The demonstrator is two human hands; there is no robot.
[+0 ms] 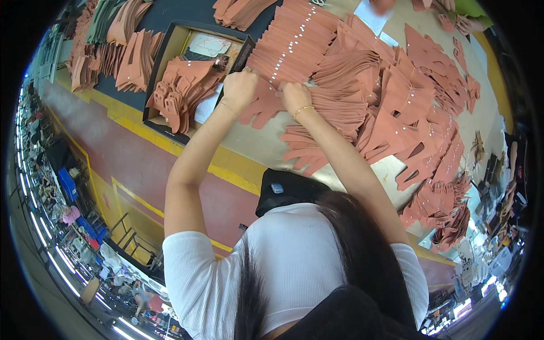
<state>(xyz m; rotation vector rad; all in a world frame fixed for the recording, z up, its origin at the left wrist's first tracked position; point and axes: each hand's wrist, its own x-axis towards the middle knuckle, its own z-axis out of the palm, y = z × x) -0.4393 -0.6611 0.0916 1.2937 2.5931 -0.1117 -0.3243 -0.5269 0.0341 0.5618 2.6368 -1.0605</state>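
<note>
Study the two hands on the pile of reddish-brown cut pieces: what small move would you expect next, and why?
Probably lifting one piece off the pile. The left hand and right hand both rest, fingers curled, on the fanned reddish-brown cut pieces at the table's near edge, beside the open box already holding similar pieces. Their grip is hidden.

The left grip [241, 88] and the right grip [294, 97] rest side by side on the counter [255, 141], both on a cut piece [262, 109] lying between and just below them; a fanned row of pieces [289, 48] runs beyond them, away from the person; an open tray [170, 73] sits just left of the left grip, with stacked pieces [178, 93] in it; further stacks [133, 59] lie left of the tray; overlapping heaps of pieces [396, 102] spread right of the right grip; a dark pouch [283, 190] lies nearer the person, below both grips.
</note>
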